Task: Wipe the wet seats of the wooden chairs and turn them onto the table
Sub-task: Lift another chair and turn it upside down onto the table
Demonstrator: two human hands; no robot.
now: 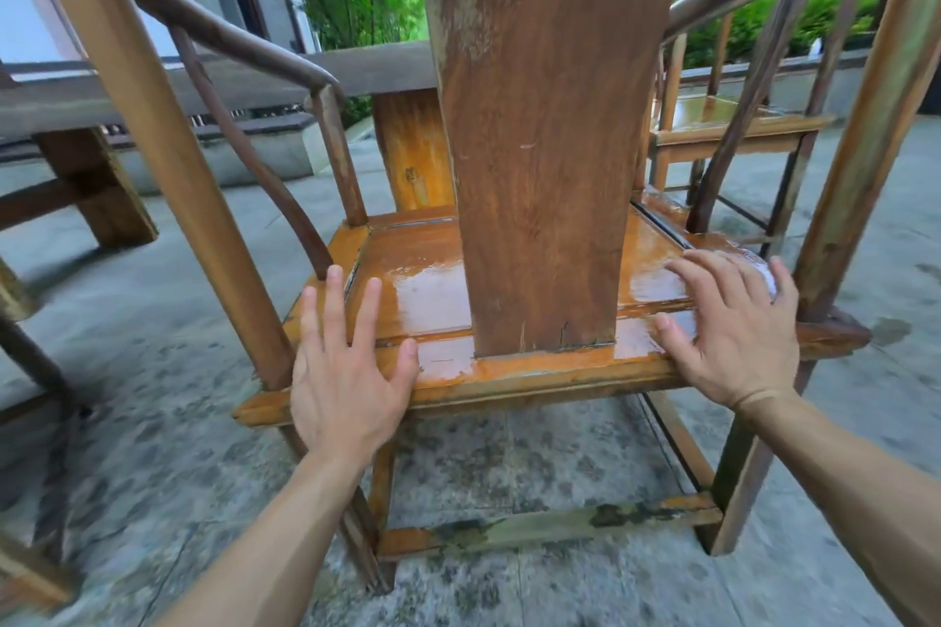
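A wooden armchair stands right in front of me, seen from behind its broad back splat (550, 117). Its orange seat (427, 290) glistens with water. My left hand (346, 372) lies flat on the seat's rear left corner, fingers straight and spread. My right hand (733, 331) presses a white cloth (764, 270) onto the seat's right side, fingers spread over it; most of the cloth is hidden under the palm. A long grey wooden table (254, 87) runs across behind the chair.
A second wooden chair (733, 122) with a wet seat stands behind on the right. Another chair's legs (30, 372) show at the left edge. The table's thick legs (97, 188) stand on a damp, mottled stone floor (153, 321). Green bushes lie beyond.
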